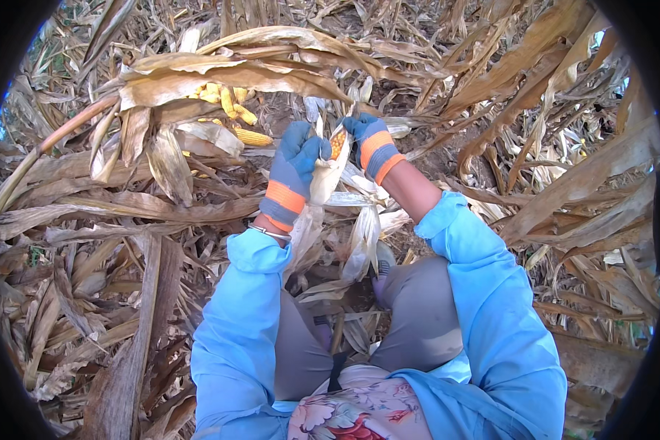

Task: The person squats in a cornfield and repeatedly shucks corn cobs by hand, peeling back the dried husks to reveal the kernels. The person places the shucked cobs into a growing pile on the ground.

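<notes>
Both of my hands wear blue-grey work gloves with orange bands. Between them stands an ear of corn (338, 144), its orange-yellow kernels showing through parted dry husk (325, 179). My left hand (297, 157) pinches the husk on the ear's left side. On the right side, near the tip, the fingers of my right hand (366, 135) are closed on husk too. Just left of my left hand lies a husked yellow corn cob (253, 137) on the ground. A small pile of husked cobs (228, 102) sits farther up, partly hidden by dry leaves.
A bent dry corn stalk (60, 135) with broad leaves arches over the pile from the left. More dry leaves (572, 187) reach in from the right. Loose husks (363, 242) hang below the ear, near my shoe (384, 261). Leaf litter covers the surrounding ground.
</notes>
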Available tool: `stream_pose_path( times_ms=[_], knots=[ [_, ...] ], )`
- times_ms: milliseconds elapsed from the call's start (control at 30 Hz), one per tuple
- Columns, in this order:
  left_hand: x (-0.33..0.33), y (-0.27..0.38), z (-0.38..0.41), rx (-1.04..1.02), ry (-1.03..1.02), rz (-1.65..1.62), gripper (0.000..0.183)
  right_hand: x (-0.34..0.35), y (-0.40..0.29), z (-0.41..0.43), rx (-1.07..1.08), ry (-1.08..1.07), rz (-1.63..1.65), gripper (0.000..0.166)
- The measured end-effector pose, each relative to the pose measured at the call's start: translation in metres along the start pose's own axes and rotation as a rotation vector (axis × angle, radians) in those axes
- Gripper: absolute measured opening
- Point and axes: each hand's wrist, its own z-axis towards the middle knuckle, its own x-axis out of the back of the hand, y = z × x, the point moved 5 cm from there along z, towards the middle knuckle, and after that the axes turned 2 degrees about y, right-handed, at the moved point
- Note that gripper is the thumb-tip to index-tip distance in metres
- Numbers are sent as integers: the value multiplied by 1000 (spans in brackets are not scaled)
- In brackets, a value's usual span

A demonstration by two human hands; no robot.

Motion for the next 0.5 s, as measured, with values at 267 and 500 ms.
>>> stream_pose_path(
  times_ms=[267,500],
  knots=[
    [-12,1,-9,116,-214,163,8,17,11,27,30,-15,-70,5],
    [-39,16,-38,191,-330,253,12,98,12,65,-170,198,452,14]
  ],
)
